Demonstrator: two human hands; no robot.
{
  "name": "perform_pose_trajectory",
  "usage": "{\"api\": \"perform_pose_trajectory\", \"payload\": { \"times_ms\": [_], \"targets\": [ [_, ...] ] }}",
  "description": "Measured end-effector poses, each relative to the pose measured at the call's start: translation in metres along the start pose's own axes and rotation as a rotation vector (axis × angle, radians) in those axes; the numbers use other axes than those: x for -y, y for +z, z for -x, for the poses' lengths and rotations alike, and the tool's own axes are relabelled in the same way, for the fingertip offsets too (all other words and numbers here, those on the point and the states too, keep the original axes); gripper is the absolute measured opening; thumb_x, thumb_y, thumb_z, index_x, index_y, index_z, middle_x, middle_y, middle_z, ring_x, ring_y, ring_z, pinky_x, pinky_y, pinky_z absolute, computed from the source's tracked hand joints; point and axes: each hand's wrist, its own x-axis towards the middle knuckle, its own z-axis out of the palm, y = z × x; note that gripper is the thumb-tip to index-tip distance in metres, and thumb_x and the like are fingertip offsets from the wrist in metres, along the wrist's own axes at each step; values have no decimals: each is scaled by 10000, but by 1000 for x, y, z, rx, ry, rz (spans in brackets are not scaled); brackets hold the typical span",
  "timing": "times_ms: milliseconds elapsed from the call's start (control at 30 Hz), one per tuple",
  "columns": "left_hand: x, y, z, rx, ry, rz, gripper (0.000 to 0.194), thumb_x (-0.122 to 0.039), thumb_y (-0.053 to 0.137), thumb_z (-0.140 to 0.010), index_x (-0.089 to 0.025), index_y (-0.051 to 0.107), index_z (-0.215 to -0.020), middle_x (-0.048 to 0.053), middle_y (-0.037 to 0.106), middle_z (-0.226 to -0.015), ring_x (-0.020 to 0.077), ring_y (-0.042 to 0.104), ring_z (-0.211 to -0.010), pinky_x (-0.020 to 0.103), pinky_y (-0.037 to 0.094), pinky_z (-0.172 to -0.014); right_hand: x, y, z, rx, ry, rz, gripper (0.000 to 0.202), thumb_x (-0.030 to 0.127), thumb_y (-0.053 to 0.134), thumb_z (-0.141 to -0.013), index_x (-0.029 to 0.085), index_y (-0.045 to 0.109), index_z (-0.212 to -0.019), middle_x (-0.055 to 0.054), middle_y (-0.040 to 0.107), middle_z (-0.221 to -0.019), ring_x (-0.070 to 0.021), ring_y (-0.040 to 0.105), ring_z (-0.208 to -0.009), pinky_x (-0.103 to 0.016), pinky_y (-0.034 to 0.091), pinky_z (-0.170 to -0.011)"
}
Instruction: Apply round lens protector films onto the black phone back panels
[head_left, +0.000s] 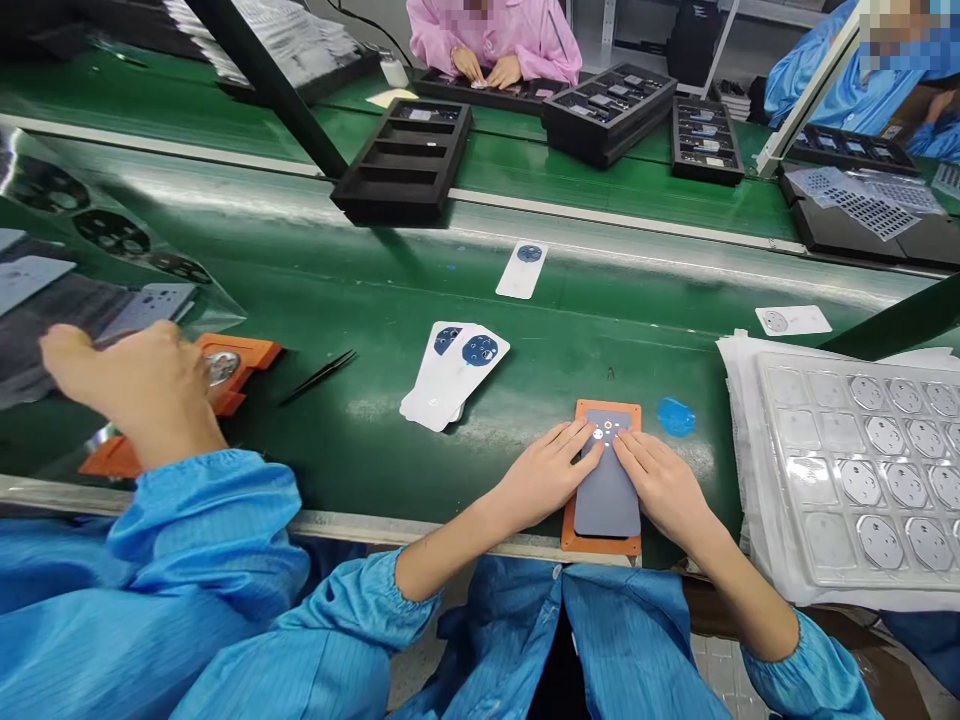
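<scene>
The fingers of the left hand [541, 478] and right hand [667, 485] hide parts of the upper side edges of a gray phone back panel [609, 505], which covers most of an orange fixture [585, 544]. At left, a co-worker's blurred hand [142, 385] hides part of another orange jig [255, 352]. Overlapping white phone-shaped panels [448, 395] mask those beneath; their small marks are unreadable. The right edge crops a clear blister tray [821, 545]. Pixelation covers two people's faces.
</scene>
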Motion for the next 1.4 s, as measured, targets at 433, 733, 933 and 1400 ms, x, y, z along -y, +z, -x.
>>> {"api": "perform_pose_trajectory", "payload": {
  "times_ms": [433, 733, 933, 1400],
  "targets": [
    [-12, 3, 10, -25, -34, -20, 379, -140, 401, -995, -96, 551, -1340, 202, 571, -1391, 299, 530, -1295, 479, 392, -1117, 12, -6, 8, 118, 6, 2, 552, 54, 387, -868, 5, 487, -1408, -231, 536, -1427, -327, 478, -1358, -479, 440, -1127],
    [-14, -5, 7, 77, -76, 98, 452, -112, 471, -911, -50, 527, -1355, 241, 518, -1426, 336, 482, -1323, 506, 362, -1137, 15, -3, 14, 126, 34, -56, 597, 66, 402, -838, -5, 467, -1427, -233, 505, -1457, -332, 444, -1386, -504, 433, -1130],
    [2, -17, 4, -10, -179, 488, 666, -251, 614, -894, -219, 354, -1507, 99, 404, -1561, 296, 285, -1480, 475, 328, -1188, 4, -5, 15, -147, 147, -377, 422, 104, 423, -921, 171, 664, -1261, -128, 659, -1311, -275, 601, -1251, -458, 514, -1048],
    [35, -1, -118, 361, -390, 565, 486, -509, 763, -694, -225, 698, -1084, 59, 719, -1107, 266, 667, -990, 291, 483, -761, -23, 25, 14, -698, 1188, -1616, 441, 362, 841, -718, 175, 650, -1069, -27, 745, -969, -125, 694, -737, -250, 622, -678]
  ]
}}
